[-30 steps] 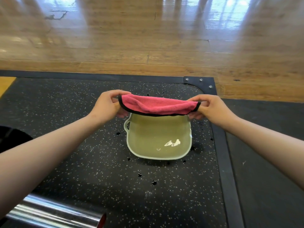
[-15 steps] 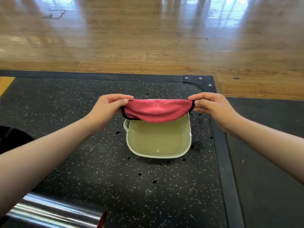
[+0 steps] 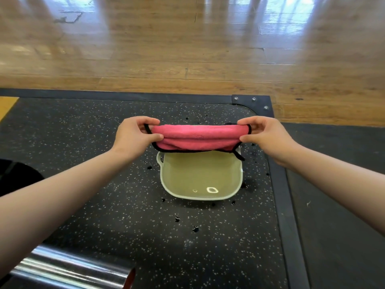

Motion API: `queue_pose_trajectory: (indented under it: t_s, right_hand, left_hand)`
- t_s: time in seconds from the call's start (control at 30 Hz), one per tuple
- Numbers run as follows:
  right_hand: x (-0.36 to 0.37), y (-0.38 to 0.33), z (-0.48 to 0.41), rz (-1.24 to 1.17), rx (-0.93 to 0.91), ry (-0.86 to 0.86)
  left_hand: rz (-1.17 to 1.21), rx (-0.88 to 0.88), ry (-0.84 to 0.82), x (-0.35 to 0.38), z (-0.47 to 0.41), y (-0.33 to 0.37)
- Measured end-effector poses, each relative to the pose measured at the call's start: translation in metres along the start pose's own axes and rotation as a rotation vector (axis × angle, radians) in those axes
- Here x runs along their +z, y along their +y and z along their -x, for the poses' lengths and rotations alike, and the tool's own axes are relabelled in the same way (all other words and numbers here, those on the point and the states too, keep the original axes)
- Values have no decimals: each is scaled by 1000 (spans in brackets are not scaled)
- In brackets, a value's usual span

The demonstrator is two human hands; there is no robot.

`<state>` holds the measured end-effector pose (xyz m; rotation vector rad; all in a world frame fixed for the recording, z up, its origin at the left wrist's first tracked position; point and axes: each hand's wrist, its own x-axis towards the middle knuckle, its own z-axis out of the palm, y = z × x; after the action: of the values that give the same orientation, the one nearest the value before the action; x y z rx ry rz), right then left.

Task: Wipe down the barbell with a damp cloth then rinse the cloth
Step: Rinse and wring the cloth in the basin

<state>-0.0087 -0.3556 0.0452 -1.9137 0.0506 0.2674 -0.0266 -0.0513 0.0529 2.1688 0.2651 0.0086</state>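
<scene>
Grip pinched on either end, the left hand and right hand stretch the pink cloth above the water basin. The barbell lies nearby, lower left; wiping looks done, rinsing seems underway.

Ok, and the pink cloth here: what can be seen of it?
The pink cloth looks like plush microfibre with black stitched edging. It is folded into a long layered band, held level in the air between the left hand and right hand, each pinching one end. A black-edged corner dangles at its right end. It hangs above the far side of the pale basin of water, apparently clear of it.
</scene>
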Motion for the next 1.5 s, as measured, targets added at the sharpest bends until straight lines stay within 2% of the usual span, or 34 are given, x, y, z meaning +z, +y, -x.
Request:
queue_pose_trajectory:
  t_s: [0.1, 0.3, 0.5, 0.67, 0.77, 0.87, 0.93, 1.07, 1.13, 1.2, 1.3, 1.37, 1.43, 1.5]
  right_hand:
    - [2, 2, -2, 174, -60, 56]
    - [-1, -4, -4, 295, -132, 70]
    - [4, -5, -8, 51, -24, 15]
    - [8, -10, -5, -47, -34, -21]
    - [10, -12, -5, -125, -26, -38]
    - [16, -20, -5, -309, -2, -117]
    - [22, -28, -4, -478, 30, -199]
    - [36, -43, -4, -756, 135, -333]
    - [43, -46, -5, -822, 158, -390]
    - [48, -48, -7, -845, 169, -441]
    - [58, -47, -10, -798, 166, -488]
    - [65, -45, -13, -774, 161, -424]
    - [69, -45, -13, -746, 197, -255]
    - [69, -44, -10, -565, 232, -80]
  left_hand:
    - [-143, 90, 44, 2, -2, 3]
    - [-33, 78, -24, 3, -2, 5]
    - [40, 42, -87, 6, -10, 0]
    - [100, 65, -112, 6, -10, 4]
    - [257, 9, -270, 4, -9, 6]
    - [222, 1, -382, 5, -6, 4]
    - [285, -34, -452, 8, -4, 4]
    - [548, -222, -550, 23, -1, 7]
    - [536, -300, -552, 34, 1, 8]
    - [473, -305, -576, 41, 1, 9]
    - [423, -294, -703, 45, 4, 16]
    - [524, -315, -737, 47, 5, 17]
    - [677, -326, -744, 48, 8, 23]
    - [762, -323, -679, 47, 10, 28]
